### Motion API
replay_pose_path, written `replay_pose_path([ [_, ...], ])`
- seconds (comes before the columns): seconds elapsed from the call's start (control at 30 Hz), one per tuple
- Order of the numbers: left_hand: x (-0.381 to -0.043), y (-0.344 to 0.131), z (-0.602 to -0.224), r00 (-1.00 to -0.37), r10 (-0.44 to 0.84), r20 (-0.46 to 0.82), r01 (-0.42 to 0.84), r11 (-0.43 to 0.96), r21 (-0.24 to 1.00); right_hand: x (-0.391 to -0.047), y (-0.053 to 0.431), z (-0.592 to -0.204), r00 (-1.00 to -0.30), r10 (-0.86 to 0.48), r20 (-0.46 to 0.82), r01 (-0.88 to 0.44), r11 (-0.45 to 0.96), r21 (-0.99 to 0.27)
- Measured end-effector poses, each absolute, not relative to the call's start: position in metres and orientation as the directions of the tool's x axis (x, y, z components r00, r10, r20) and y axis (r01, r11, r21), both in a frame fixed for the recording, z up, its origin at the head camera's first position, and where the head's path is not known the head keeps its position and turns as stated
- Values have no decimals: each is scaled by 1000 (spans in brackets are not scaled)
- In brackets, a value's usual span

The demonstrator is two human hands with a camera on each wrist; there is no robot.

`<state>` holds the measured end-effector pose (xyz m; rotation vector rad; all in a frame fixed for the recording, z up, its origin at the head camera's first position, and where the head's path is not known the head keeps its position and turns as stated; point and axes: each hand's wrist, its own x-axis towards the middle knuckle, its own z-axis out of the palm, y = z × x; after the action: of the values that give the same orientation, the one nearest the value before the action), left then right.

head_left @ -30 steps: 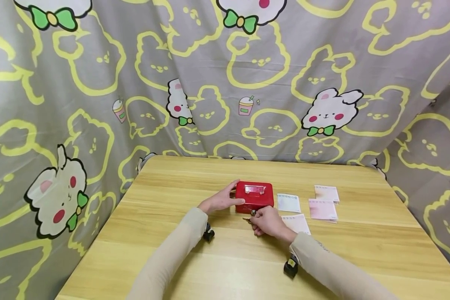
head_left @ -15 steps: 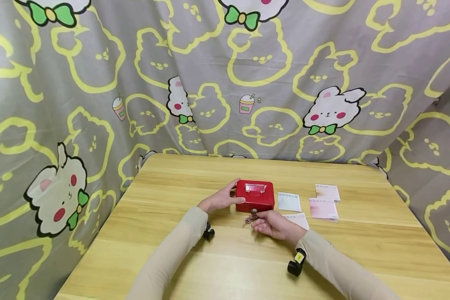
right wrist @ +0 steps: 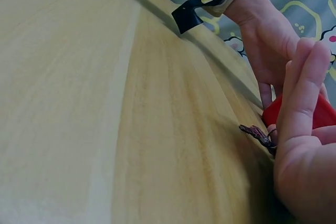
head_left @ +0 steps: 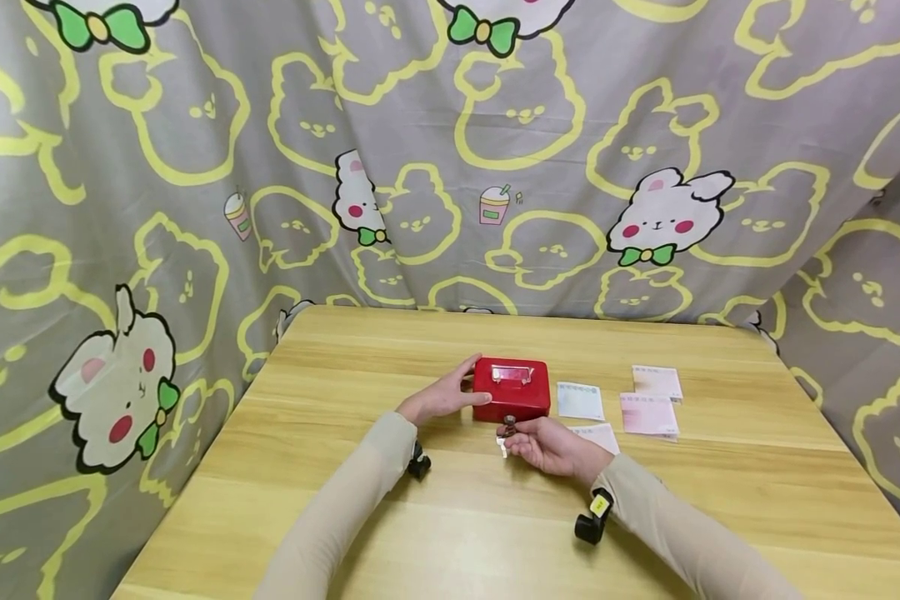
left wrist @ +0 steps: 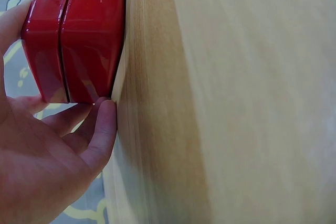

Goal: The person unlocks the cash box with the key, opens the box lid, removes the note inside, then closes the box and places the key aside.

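Note:
A small red cash box (head_left: 523, 403) with a metal handle on its lid stands on the table. My left hand (head_left: 444, 398) holds its left end, the thumb at the front and fingers reaching toward the back. In the left wrist view, the fingertips touch the end of the box (left wrist: 92, 40), close to the tabletop. My right hand (head_left: 555, 447) pinches a key at the round lock (head_left: 509, 420) on the box's front. Other keys (head_left: 503, 446) hang below on a ring. The right wrist view shows the dark keys (right wrist: 255, 134) beside the fingers, which hide most of the lock.
Right of the box lie a pale blue printed paper (head_left: 580, 402), a pink one (head_left: 648, 414) and a whitish-pink one (head_left: 656, 382). Another paper (head_left: 598, 437) is partly behind my right hand. A patterned curtain (head_left: 420, 167) surrounds the wooden table (head_left: 450, 533).
My right hand has turned at the lock, its palm side now showing more, and the hanging keys have swung downward. The left hand stays on the box.

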<state>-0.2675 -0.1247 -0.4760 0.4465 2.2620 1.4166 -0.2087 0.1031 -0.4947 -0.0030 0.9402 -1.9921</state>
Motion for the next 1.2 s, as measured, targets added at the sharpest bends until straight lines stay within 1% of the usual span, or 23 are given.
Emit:
replay_pose_path([
  [0.13,-267,-125,-476,-852,489,-189,42,423,905,-209,104,-493,-565,-745,-355,751,-285,-595],
  [0.27,-266,-125,-477,-851,490,-189,41,422,906,-208,104,-495,-573,-727,-378,748,-277,-603],
  [0.47,-266,-126,-480,-851,489,-191,46,432,901,-206,101,-499,-646,-618,-448,695,-233,-680],
  [0.63,-265,-125,-481,-849,493,-188,49,429,902,-202,98,-501,-701,-531,-476,645,-188,-740],
  [0.97,-266,-125,-480,-853,487,-188,42,424,905,-201,95,-501,-770,-428,-473,558,-92,-825],
  [1.2,-269,-125,-477,-855,480,-195,37,432,901,-203,94,-501,-788,-400,-468,531,-56,-845],
])
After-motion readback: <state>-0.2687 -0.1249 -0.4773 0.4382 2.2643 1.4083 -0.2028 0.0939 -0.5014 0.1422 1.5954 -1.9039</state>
